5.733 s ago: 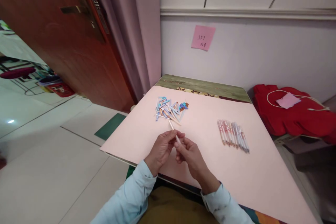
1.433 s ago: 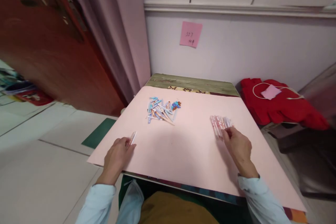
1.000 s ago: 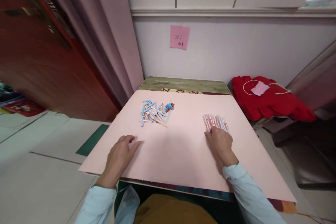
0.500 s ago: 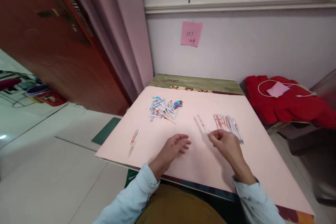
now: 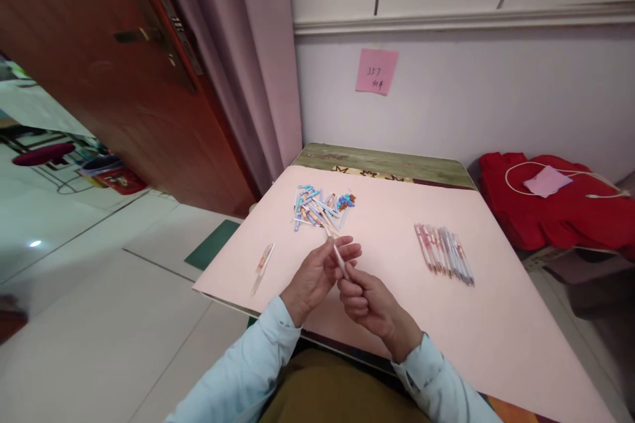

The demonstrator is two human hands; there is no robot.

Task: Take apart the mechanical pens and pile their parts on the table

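My right hand [image 5: 367, 297] is closed around the lower part of a slim pale pen [image 5: 340, 260] above the front middle of the table. The pen points up and to the left. At its upper part is my left hand [image 5: 322, 271], thumb on one side and fingers curled behind the barrel. Beyond the hands lies a loose pile of blue, white and tan pen parts [image 5: 317, 208], with small blue and brown pieces [image 5: 346, 201] beside it. A row of pens [image 5: 444, 254] lies side by side on the right. One separate pen [image 5: 262, 268] rests on the left.
Pink paper [image 5: 397, 211] covers most of the table. A red cloth [image 5: 516, 211] with a white cable and a pink note [image 5: 547, 181] is off the right side. Behind the table is a wall; a brown door [image 5: 124, 66] and curtain [image 5: 258, 46] stand left.
My right hand has carried the pen left, from near the row to my left hand. The left hand now meets the pen. The view has shifted slightly left.
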